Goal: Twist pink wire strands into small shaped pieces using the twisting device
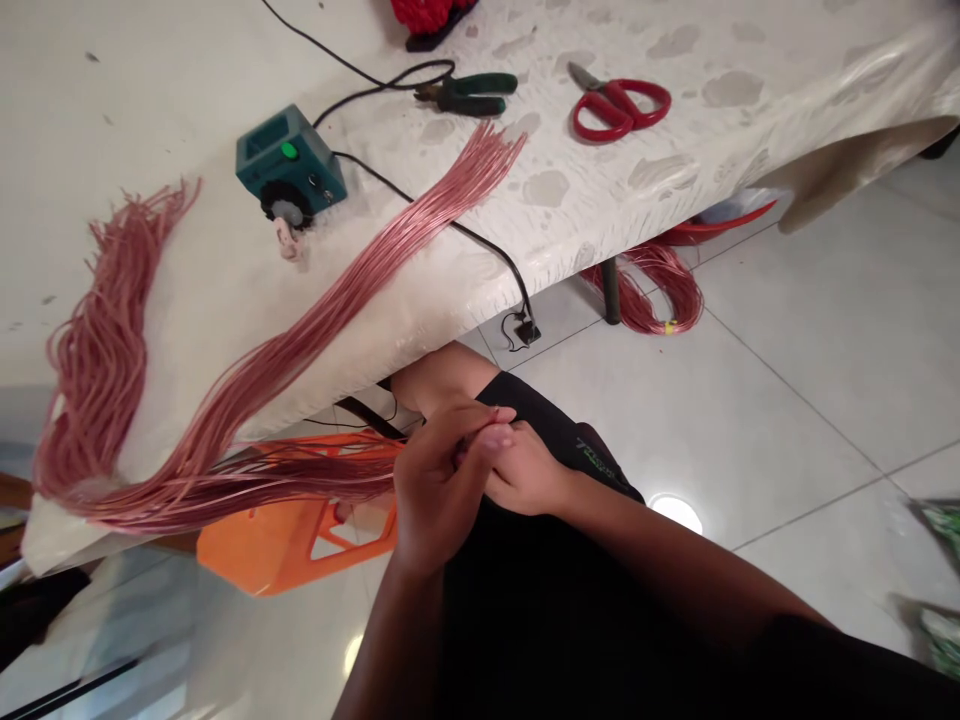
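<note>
My left hand (442,485) is closed where a bundle of thin copper-pink wires (300,478) comes in from the left. My right hand (529,468) is closed too, pressed against the left one above my lap. Whatever lies between its fingers is hidden. The bundle bends around the near left corner of the table. Two more lengths lie on the tabletop: a straighter wire bundle (352,285) slanting up to the right, and a wavy wire bundle (109,350) at far left.
On the covered table (705,130) are a teal device (292,160) with a black cable, green-handled cutting pliers (476,94) and red-handled scissors (619,103). A tied wire coil (660,290) rests on the tiled floor. An orange plastic stool (262,550) stands below the bundle.
</note>
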Tool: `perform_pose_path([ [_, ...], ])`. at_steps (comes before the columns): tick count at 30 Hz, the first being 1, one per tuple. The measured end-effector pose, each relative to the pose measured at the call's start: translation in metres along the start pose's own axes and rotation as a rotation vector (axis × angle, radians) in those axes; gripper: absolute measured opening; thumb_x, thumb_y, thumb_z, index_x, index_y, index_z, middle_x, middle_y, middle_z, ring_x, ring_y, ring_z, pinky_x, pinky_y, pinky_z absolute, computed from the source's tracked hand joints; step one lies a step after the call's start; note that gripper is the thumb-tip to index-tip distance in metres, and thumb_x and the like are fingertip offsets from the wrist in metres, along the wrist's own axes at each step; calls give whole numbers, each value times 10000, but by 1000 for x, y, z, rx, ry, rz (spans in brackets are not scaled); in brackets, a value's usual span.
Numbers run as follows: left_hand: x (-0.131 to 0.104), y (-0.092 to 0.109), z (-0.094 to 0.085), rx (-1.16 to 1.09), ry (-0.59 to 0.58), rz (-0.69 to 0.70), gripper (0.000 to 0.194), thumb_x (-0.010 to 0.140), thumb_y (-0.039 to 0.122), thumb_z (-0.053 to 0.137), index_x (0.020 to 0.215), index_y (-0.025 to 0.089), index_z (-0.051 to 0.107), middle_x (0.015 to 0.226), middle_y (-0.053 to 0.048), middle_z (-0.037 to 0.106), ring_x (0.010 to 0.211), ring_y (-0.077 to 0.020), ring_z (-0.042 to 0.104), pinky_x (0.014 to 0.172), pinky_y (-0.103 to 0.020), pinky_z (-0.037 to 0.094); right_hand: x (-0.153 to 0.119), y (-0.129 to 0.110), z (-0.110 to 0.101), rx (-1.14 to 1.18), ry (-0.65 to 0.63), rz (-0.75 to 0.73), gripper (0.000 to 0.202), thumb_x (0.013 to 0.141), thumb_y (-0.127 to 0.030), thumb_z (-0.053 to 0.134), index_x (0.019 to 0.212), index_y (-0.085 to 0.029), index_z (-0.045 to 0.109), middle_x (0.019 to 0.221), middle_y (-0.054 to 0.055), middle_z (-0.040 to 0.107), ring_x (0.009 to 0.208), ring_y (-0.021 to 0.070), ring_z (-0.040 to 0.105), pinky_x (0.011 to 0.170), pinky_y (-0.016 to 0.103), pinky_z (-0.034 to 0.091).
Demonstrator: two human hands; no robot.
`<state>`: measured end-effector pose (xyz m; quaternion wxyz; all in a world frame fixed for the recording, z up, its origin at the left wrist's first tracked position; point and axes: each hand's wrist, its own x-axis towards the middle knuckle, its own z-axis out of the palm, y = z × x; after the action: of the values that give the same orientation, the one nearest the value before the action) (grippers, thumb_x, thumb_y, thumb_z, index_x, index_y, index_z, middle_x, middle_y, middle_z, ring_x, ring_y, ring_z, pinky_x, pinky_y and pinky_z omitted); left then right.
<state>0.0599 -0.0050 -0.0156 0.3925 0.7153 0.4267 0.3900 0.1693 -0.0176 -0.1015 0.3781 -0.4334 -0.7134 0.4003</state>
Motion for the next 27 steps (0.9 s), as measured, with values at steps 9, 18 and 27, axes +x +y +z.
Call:
perform_pose_path([
  [9,1,1,-13,-13,227,-163,44,824,175,677,842,168,716,700,19,620,583,-95,575,549,-227,488,19,-17,-37,236,-306,91,239,845,-343,654,708,-181,543,669,-47,541,596,88,478,526,226,324],
  [18,-9,-10,-16,113,108,-278,75,845,233,666,816,185,616,675,33,604,558,-93,574,548,-214,473,10,-3,-35,337,-182,-52,150,871,-119,492,803,-169,616,750,-21,587,691,104,531,660,223,414],
  [27,-27,-17,-20,345,-59,-330,98,873,280,640,841,189,624,716,27,602,633,-103,541,574,-213,423,4,0,-29,382,7,-1,346,924,-413,591,683,-169,541,598,-47,465,566,86,414,530,222,314],
])
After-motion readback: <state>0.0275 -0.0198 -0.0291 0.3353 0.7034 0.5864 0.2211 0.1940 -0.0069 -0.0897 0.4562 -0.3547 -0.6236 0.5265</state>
